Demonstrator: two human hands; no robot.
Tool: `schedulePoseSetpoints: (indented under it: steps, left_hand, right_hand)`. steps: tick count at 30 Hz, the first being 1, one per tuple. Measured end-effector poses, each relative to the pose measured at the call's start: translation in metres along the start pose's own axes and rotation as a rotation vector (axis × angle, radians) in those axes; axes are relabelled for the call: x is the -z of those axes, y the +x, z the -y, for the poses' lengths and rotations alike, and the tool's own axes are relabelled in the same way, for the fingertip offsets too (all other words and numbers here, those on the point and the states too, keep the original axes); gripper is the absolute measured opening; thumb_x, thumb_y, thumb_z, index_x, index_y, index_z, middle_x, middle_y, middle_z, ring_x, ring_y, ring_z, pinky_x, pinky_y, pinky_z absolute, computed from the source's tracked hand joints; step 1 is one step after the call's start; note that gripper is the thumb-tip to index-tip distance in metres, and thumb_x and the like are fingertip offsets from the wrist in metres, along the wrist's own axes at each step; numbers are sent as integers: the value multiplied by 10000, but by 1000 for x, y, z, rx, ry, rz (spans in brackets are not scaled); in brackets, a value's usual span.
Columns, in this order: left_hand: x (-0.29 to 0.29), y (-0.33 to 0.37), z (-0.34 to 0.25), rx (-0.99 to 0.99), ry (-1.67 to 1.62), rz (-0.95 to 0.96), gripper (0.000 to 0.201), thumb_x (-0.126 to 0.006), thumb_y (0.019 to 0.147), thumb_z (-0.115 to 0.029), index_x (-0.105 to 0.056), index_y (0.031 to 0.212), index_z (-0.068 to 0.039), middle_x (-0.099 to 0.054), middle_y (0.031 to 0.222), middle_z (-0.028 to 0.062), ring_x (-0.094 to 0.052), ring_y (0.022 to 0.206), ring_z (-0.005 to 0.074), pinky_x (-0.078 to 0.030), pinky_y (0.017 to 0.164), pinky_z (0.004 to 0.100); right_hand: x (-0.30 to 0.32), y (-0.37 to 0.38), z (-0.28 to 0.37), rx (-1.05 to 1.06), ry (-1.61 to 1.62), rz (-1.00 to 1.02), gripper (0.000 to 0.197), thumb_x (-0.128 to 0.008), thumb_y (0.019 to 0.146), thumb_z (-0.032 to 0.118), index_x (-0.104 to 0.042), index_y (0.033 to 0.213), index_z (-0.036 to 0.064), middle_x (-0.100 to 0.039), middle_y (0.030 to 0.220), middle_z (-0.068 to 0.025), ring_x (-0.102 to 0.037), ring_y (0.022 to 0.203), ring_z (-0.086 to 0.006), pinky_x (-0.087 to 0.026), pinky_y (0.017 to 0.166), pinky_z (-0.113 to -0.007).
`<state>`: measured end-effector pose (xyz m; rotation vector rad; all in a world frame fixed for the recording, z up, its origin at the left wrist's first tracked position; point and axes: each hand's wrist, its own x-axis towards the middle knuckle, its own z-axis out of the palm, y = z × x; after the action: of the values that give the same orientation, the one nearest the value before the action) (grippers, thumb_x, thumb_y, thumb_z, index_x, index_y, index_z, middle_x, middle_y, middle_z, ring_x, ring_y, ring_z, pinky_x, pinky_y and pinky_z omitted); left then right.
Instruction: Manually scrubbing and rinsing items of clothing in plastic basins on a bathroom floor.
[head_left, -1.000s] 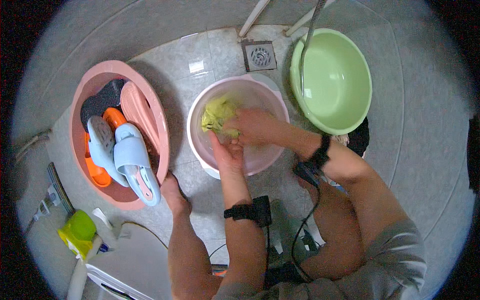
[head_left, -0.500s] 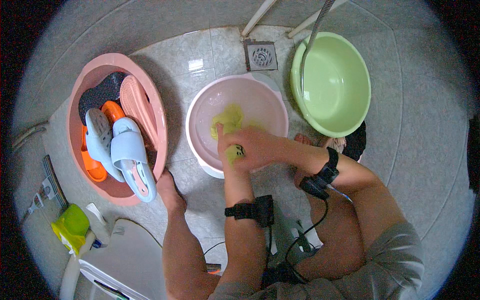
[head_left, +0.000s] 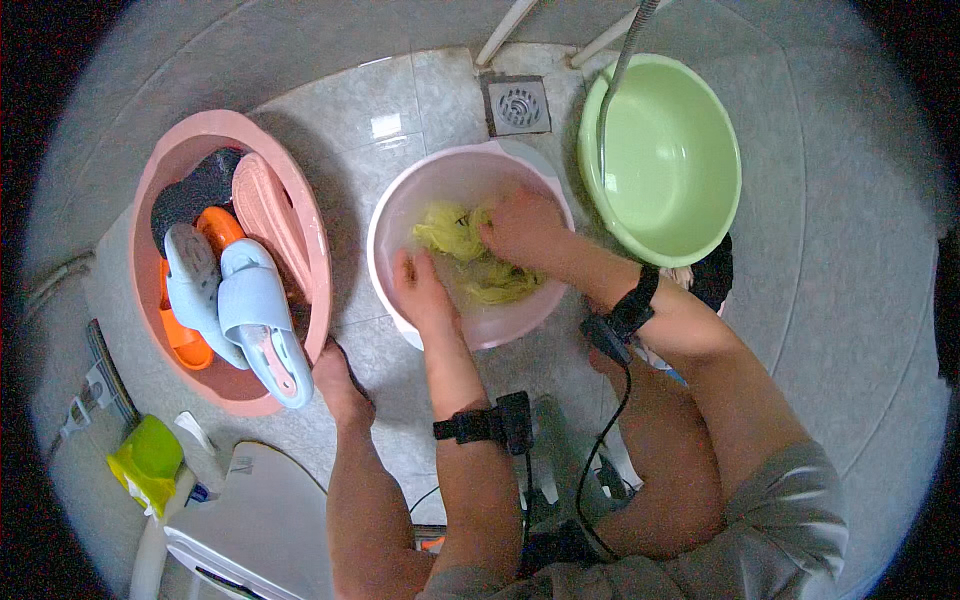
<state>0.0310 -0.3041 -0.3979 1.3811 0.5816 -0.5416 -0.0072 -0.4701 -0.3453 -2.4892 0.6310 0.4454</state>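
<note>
A pale pink basin (head_left: 385,210) with a white rim stands on the floor in front of me, holding cloudy water. In it lies a wet, crumpled yellow cloth (head_left: 445,232) with a small dark print, partly under the water. My right hand (head_left: 527,228) grips the cloth at its right side; its fingertips are partly hidden in the folds. My left hand (head_left: 424,292) is over the basin's left part, apart from the cloth, fingers loosely bent and thumb separate, with nothing visible in it.
To the left, a pink tub (head_left: 322,250) holds blue slippers (head_left: 258,300), orange and pink ones, and a dark piece. A green basin (head_left: 665,160) with a metal shower hose (head_left: 612,100) stands right. A floor drain (head_left: 520,105) lies behind; a white box (head_left: 250,520) sits lower left.
My hands have moved apart: the left went left off the cloth, the right moved up and right. The yellow cloth, bunched under my hands before, now spreads wider in the water.
</note>
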Motion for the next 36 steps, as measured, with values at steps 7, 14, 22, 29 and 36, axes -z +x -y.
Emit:
schedulePoseSetpoints:
  steps: [7, 14, 22, 29, 36]
  left_hand:
    - [-5, -5, 16, -80, 602, 283, 570, -503, 887, -251, -270, 1370, -58, -304, 1380, 209, -304, 1270, 332, -241, 1042, 353]
    - [-24, -24, -15, 434, -378, 311, 507, -467, 902, -366, -367, 1314, -87, -452, 1241, 158, -445, 1138, 275, -395, 927, 377]
    - [-38, -35, -30, 409, -649, 405, 498, -459, 889, -455, -469, 1200, -66, -540, 1076, 115, -550, 933, 235, -469, 796, 363]
    - [-23, -26, -4, 428, -702, 489, 467, -409, 913, -440, -517, 1119, -35, -581, 990, 105, -566, 887, 232, -473, 763, 337]
    - [-21, -18, -20, 385, -415, 183, 476, -419, 924, -377, -398, 1253, -33, -511, 1161, 129, -533, 1013, 250, -466, 815, 352]
  right_hand:
    - [-22, 18, -9, 280, -186, 69, 484, -464, 841, 431, -508, 1204, 113, -563, 1092, -223, -537, 1026, -371, -371, 946, -460]
    - [13, -10, 20, 304, 332, 143, 337, -550, 784, 380, -619, 1002, 133, -617, 860, -198, -594, 796, -368, -452, 744, -464]
    - [43, -45, 58, 381, 282, 240, 306, -518, 784, 372, -622, 797, 84, -611, 678, -170, -599, 634, -362, -479, 616, -461]
    - [32, -36, 63, 306, 326, 179, 237, -494, 797, 270, -588, 719, 66, -591, 667, -182, -588, 648, -352, -456, 590, -460]
    - [5, 15, 24, 163, -19, 115, 263, -453, 840, 302, -619, 857, 99, -629, 898, -150, -616, 762, -318, -475, 671, -460]
